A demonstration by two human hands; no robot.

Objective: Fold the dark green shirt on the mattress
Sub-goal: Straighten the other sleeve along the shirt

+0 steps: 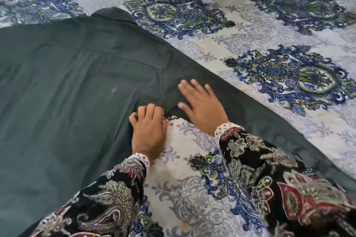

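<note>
The hands sit close together at the armpit of a dark green cotton shirt [67,86] spread back-side up on a mattress covered by a pale sheet printed with blue and green paisley medallions [269,31]. The left hand [149,127] has its fingers curled, pinching a bunched fold of the green cloth at the shirt's side edge, with the heel of the hand over the sheet. The right hand [200,104] lies open and flat, fingers spread, pressing on the start of the shirt's sleeve [260,109], which runs away to the lower right beneath the right forearm. The shirt's body stretches left of both hands; its collar [111,14] lies beyond them, toward the top. Both wrists wear black floral sleeves with white lace cuffs [139,161].
</note>
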